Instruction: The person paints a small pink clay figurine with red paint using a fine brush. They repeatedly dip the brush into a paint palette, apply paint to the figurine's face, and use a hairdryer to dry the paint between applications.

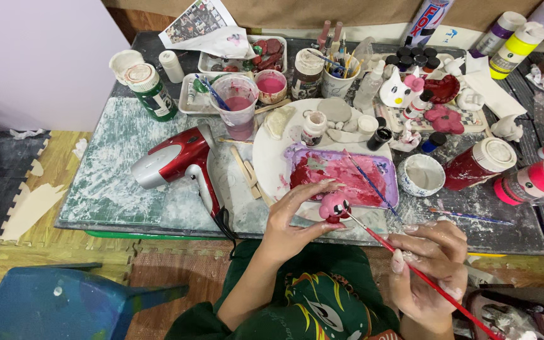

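While the left hand [291, 220] pinches a small round pink clay figure [334, 208] just above the near edge of the cluttered surface [121, 157], the right hand [432, 261] closes its fingers [398, 259] around a red-handled paintbrush [423, 277] whose fine tip touches the figure beside its dark painted eyes; the left fingers [319, 187] are clenched on the figure from behind and below, and neither hand is free. Judging by its colour, the figure already carries its pink base coat, its two black eyes and a reddish patch low on the front, so the painting looks well advanced and the brush appears to be adding small detail on the face; how much of the back or underside is covered cannot be told. Just behind the figure lies a lilac tray [388, 173] smeared with red and pink paint, a thin blue brush [365, 179] resting across it, on a round white plate [271, 160]. Farther back stand a clear cup of pink water [239, 110], a cup of brushes [336, 79] and several paint bottles. Other small clay pieces near the far right, among them a white cat-faced one [396, 93] and a pink flower [443, 118], sit apart from the hands. A red hair dryer [174, 160] lies to the left on the surface, its cord trailing off the near edge
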